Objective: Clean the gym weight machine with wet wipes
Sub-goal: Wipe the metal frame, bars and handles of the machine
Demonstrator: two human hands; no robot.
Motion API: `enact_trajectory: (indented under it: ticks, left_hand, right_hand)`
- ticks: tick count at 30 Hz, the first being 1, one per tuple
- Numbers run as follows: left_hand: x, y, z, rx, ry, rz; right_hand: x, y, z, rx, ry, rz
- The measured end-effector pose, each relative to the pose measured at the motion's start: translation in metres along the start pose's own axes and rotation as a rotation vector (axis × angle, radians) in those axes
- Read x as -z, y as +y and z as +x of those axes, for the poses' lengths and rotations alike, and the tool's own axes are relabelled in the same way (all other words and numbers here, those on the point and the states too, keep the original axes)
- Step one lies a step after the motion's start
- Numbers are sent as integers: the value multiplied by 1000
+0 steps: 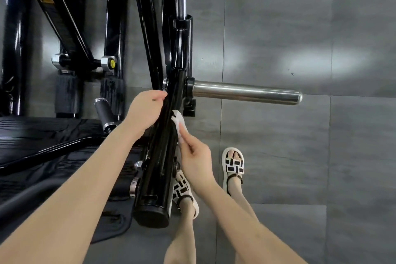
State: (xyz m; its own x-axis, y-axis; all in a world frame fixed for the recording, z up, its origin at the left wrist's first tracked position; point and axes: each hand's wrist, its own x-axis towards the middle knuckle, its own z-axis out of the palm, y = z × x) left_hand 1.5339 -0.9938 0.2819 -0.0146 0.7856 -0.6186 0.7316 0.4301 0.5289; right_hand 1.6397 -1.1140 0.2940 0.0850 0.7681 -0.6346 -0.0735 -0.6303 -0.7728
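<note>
Wet wipe (179,122), pinched by right hand (198,163), presses the black machine arm (158,169) that left hand (145,111) grips.

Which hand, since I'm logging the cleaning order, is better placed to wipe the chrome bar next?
Right. The right hand holds the wet wipe, and the chrome bar juts out on its side; the left hand grips the black tube, without a wipe.

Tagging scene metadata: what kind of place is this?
Likely a gym: a black weight-machine frame being cleaned with a white wipe, a steel plate-loading peg sticking out sideways, and a padded grip handle.
</note>
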Motion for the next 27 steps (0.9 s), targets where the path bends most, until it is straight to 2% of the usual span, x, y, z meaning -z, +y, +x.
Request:
enact_trajectory:
  ticks: [3,7,10,14,20,27]
  left_hand:
    - [2,-1,9,37,-30,-32]
    - [-4,6,9,1,-63,99]
    - [-3,10,3,20,-96,122]
    - [4,10,-24,58,-144,3]
    - [20,-2,-86,81,-106,-147]
    - [35,-18,-147,-2,-80,-154]
  right_hand:
    - [2,1,1,-15,12,-33]
    - [7,3,-57,32,-29,-208]
    - [12,-2,-76,20,-93,-212]
    - [23,-12,-77,-95,-176,-207]
    - [17,-15,-81,-183,-167,-290]
    - [14,-21,-104,-124,-118,-286]
